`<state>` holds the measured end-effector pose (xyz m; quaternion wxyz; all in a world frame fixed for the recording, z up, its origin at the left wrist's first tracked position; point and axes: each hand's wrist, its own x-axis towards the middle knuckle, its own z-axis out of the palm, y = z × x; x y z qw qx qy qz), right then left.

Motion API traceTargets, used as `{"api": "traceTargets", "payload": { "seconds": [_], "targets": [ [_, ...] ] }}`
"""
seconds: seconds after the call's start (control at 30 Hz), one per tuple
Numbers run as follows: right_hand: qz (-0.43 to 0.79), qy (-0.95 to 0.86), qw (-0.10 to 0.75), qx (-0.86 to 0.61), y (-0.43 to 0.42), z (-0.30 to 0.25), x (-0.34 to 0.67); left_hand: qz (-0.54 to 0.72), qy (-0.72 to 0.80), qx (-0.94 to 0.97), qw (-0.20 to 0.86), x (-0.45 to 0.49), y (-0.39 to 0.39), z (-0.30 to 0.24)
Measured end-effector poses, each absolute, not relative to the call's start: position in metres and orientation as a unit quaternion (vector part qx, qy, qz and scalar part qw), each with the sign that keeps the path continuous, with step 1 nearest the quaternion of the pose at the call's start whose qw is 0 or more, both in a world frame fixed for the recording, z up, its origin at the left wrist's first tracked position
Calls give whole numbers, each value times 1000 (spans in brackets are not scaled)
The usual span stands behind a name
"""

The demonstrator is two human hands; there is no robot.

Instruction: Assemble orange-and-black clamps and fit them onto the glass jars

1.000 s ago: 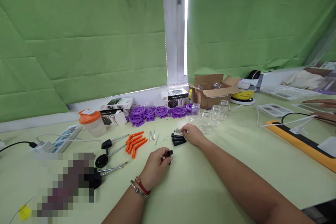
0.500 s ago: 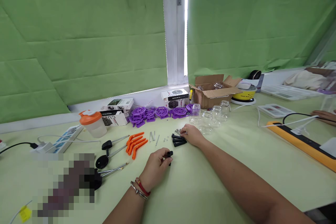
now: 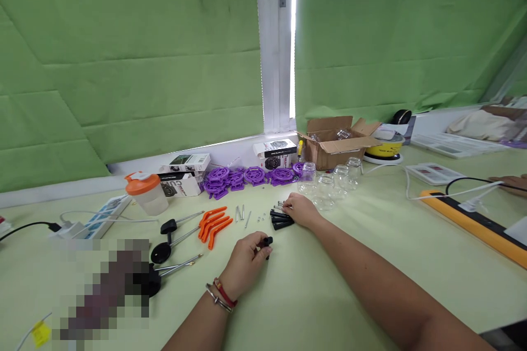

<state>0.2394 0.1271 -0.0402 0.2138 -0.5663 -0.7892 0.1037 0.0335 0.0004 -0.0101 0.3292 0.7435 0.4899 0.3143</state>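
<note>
Between the thumb and fingers of my left hand (image 3: 249,258) is a small black plastic tube (image 3: 268,241), its open end showing past the fingertips. My right hand (image 3: 302,210) reaches further forward, with its fingertips closed together at a few small metal springs (image 3: 279,205); whether one is pinched there is hidden. Just below those fingertips lie several black plastic tubes (image 3: 281,220), side by side. To their left are tiny light-coloured nuts or spacers (image 3: 261,218) and thin metal pins (image 3: 239,213). Orange bent handles (image 3: 214,225) rest left of these.
Purple wheel-like parts (image 3: 254,175) line the back, beside clear jars (image 3: 325,184) and an open cardboard box (image 3: 335,145). Metal rods with black ends (image 3: 161,253) and an orange-lidded shaker (image 3: 145,192) are at left. An orange power strip (image 3: 473,225) and another person's hand (image 3: 514,182) are at right.
My hands hold nearly the same positions, the left on the black tube and the right at the springs. The view has shifted very slightly. At far right, the other person's hand has moved a little.
</note>
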Motion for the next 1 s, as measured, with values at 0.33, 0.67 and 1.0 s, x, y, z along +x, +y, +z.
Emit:
{"api": "traceTargets", "payload": {
  "seconds": [0.33, 0.67, 1.0],
  "targets": [
    [103, -785, 207, -574, 127, -42, 241, 314, 489, 744, 331, 33, 0, -10],
    [189, -752, 322, -543, 105, -16, 248, 316, 493, 733, 346, 33, 1, -14],
    [409, -755, 366, -358, 52, 17, 235, 320, 486, 735, 349, 33, 2, -13]
  ]
}}
